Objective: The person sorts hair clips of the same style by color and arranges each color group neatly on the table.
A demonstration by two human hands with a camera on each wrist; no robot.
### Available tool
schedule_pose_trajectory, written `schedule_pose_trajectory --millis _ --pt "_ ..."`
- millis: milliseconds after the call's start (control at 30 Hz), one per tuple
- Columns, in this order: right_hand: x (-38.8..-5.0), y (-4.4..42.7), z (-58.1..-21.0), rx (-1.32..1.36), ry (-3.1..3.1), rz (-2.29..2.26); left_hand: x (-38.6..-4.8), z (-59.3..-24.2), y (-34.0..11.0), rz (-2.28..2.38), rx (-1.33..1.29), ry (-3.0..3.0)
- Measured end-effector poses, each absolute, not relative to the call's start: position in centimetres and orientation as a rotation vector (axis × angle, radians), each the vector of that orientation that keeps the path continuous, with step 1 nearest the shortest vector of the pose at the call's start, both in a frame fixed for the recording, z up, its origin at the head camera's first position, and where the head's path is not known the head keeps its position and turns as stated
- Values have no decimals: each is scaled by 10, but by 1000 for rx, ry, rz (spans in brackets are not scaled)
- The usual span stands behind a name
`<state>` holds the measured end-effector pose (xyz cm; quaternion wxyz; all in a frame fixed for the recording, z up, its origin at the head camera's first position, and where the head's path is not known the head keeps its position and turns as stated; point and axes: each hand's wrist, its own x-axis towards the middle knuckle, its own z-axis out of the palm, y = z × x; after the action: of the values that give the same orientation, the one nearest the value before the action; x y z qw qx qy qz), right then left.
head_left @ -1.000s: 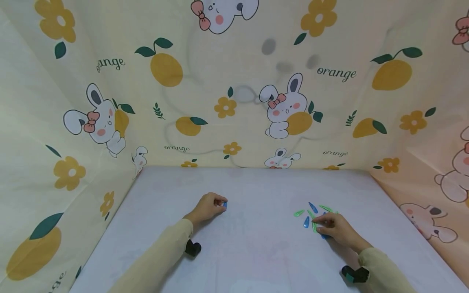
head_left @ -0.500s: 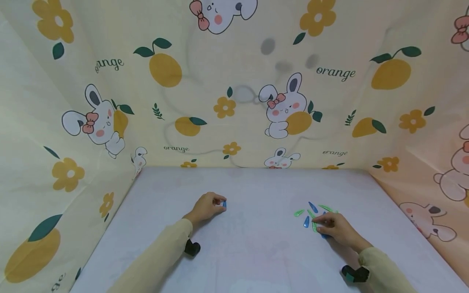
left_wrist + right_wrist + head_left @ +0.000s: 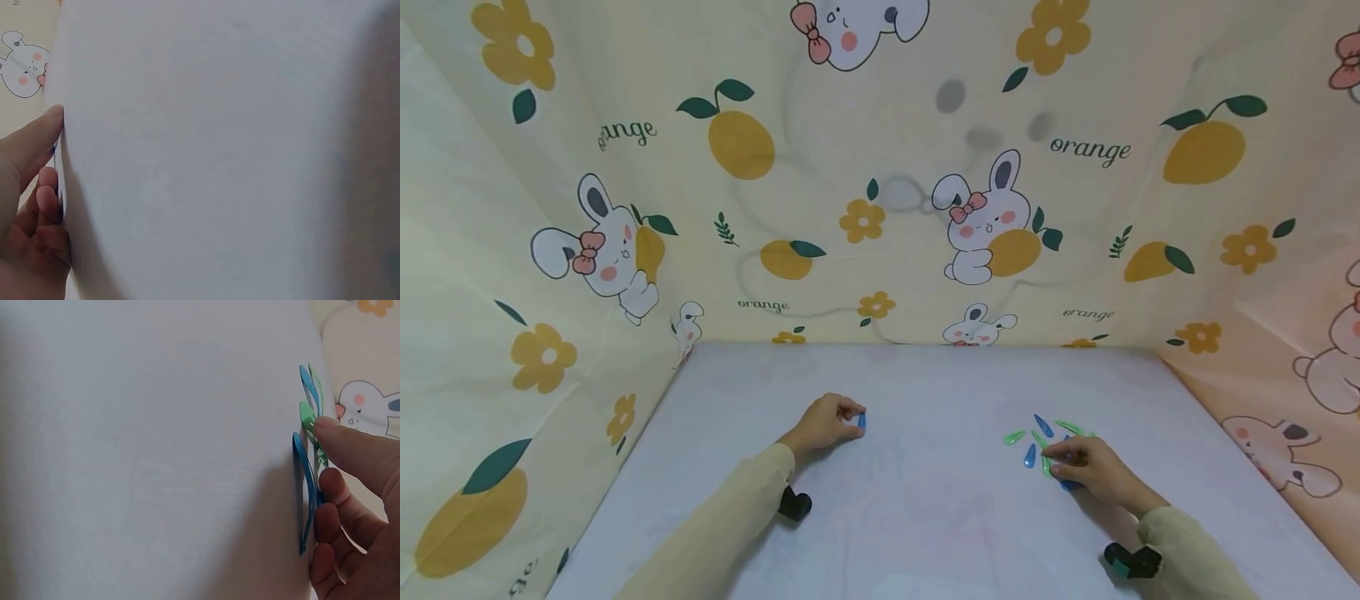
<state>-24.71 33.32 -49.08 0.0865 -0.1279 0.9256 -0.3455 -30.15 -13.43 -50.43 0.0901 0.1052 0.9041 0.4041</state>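
In the head view my left hand [image 3: 827, 423] rests low over the white table, left of the middle. Its thumb and fingertips pinch a small blue snap hair clip [image 3: 862, 421], mostly hidden in the left wrist view. My right hand [image 3: 1093, 471] is at a loose group of hair clips on the right. Its thumb and forefinger are at the two sides of a green hair clip [image 3: 1047, 467] and seem to pinch it. Just left of them lies a blue hair clip [image 3: 1030, 455]. Another blue hair clip [image 3: 304, 487] shows near the fingers in the right wrist view.
Beyond the right fingers lie a green hair clip [image 3: 1013, 437], a blue hair clip [image 3: 1042, 425] and a long green hair clip [image 3: 1069, 427]. A patterned cloth [image 3: 820, 275] with rabbits and oranges closes off the white table [image 3: 925, 517] at the back and sides.
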Motion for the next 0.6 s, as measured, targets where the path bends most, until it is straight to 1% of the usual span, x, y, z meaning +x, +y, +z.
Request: schedule_pose_trajectory --millis 267,600 --pt "-248 336 -489 -464 2722 -1062 -303 -504 -134 1226 305 2679" --pt "-250 338 -487 -453 2702 -1067 -303 -505 -132 1226 290 2675"
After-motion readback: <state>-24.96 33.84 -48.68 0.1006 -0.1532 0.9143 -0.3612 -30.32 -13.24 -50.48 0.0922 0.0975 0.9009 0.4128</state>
